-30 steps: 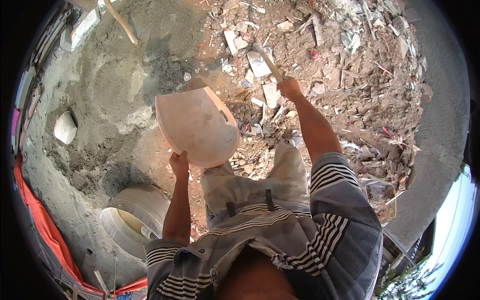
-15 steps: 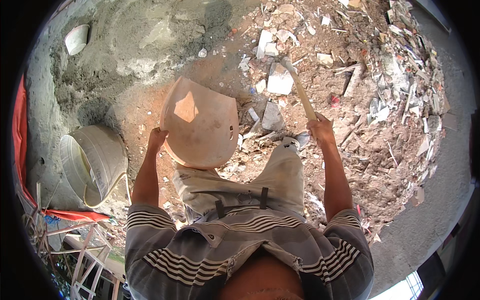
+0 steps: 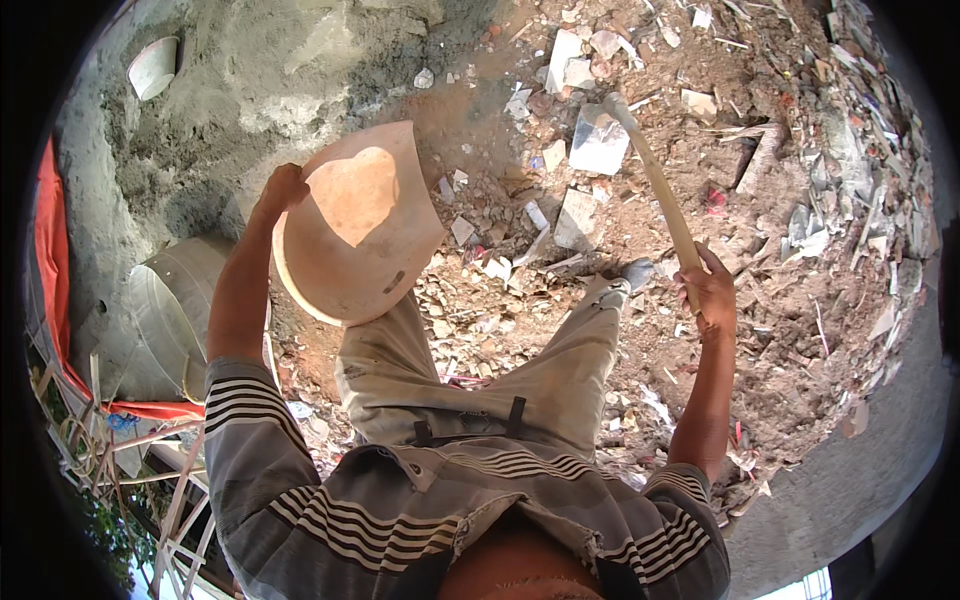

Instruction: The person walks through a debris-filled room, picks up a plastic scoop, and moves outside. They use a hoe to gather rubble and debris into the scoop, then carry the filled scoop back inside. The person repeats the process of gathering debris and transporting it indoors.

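Note:
My left hand (image 3: 287, 188) grips the left rim of a wide, tan plastic scoop (image 3: 395, 235), its open front edge facing away to the right. A slot shows near the scoop's lower right edge, and sunlight falls on its inner face. The scoop is tilted beside my left leg. On the right, my right hand (image 3: 708, 290) is closed round the lower part of a hoe's wooden handle (image 3: 665, 195). The handle slants up and left to a pale, shiny, squarish blade (image 3: 598, 142) at the rubble.
Broken tile, wood bits and soil form a rubble heap (image 3: 780, 200) ahead and to the right. Left stands a large grey tub (image 3: 175, 310); farther off is a small pale bucket (image 3: 153, 68). Orange sheeting (image 3: 52, 260) and wooden sticks (image 3: 170, 490) lie along the left.
My left hand has raised the scoop and shifted it left, tilting it further. My right hand has moved right and slightly down along with the hoe, still holding the handle.

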`<control>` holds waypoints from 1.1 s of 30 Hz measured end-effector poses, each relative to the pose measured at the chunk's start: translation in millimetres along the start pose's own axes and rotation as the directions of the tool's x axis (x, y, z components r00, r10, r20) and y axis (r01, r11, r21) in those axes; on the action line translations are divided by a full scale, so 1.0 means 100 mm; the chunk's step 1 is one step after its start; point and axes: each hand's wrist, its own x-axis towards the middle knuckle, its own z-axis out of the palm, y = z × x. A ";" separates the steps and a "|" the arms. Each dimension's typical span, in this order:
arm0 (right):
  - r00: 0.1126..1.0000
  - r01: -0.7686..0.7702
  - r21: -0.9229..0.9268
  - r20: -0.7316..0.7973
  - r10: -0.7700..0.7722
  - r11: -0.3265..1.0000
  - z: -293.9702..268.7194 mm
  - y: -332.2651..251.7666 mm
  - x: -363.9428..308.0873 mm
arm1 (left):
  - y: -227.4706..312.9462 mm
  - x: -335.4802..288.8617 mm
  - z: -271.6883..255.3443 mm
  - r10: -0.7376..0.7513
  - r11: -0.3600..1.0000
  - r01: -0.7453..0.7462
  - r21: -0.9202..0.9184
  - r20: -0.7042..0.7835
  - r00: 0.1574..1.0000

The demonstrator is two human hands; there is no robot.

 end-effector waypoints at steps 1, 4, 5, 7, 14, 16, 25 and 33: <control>1.000 -0.001 -0.028 -0.008 0.001 1.000 -0.02 -0.01 0.00 | 0.06 0.13 -0.03 -0.062 0.996 0.058 0.062 0.054 0.997; 0.999 0.002 -0.012 -0.048 -0.003 1.000 -0.10 -0.03 0.00 | 0.24 0.35 -0.03 -0.109 0.987 0.089 0.137 0.149 0.983; 0.999 0.011 -0.013 -0.049 -0.012 1.000 -0.11 -0.04 0.01 | 0.29 0.41 -0.03 -0.100 0.982 0.072 0.175 0.156 0.983; 0.999 0.053 -0.026 -0.010 -0.054 0.998 -0.12 -0.06 0.02 | 0.32 0.44 0.02 -0.068 0.969 0.028 0.246 0.158 0.985; 0.997 0.043 -0.010 -0.058 -0.044 0.999 -0.03 -0.03 -0.03 | -0.03 0.87 0.38 -0.150 0.972 0.100 0.211 0.233 0.961; 0.995 0.068 -0.033 -0.075 -0.070 0.997 -0.01 -0.04 -0.04 | -0.14 1.04 0.59 -0.155 0.970 0.092 0.227 0.273 0.949; 0.984 0.063 -0.031 -0.164 -0.067 0.998 0.09 -0.07 -0.04 | -0.33 1.00 1.48 -0.133 0.941 0.183 -0.286 0.187 0.973; 0.977 0.058 -0.093 -0.199 -0.076 0.994 0.33 -0.12 -0.07 | -1.13 0.09 1.88 -0.459 0.497 0.714 -0.493 0.549 0.698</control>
